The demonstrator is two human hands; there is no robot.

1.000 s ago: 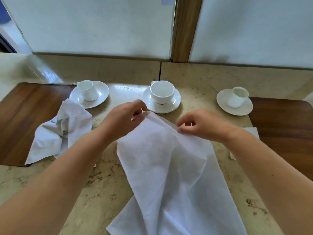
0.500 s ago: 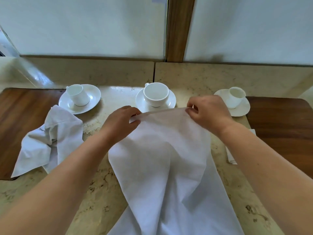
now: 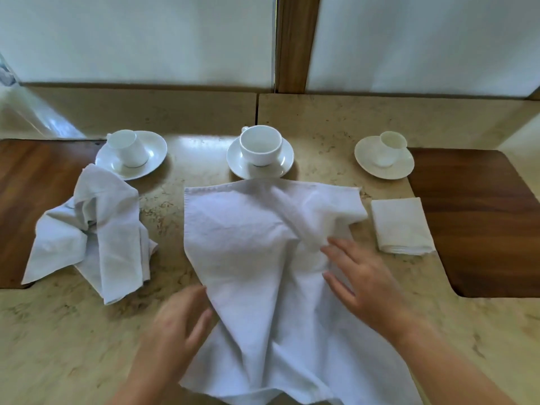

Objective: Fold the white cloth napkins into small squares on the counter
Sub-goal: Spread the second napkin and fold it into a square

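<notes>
Now white napkin (image 3: 257,258) spread rumpled on counter (image 3: 350,118), both hands flat-fingered, right hand (image 3: 362,283) pressing it, left hand (image 3: 178,325) at its edge.

The left hand (image 3: 178,325) is motion-blurred; the napkin's (image 3: 257,258) near edge seems cropped.

Two bare forearms, left grip (image 3: 175,325), right grip (image 3: 362,282), no sleeves

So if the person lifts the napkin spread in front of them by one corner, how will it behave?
The spread napkin would probably hang limp: it already lies in soft ridges and wrinkles on the counter. It looks thin and light, so a push from the right hand would likely bunch it rather than slide it whole.
</notes>
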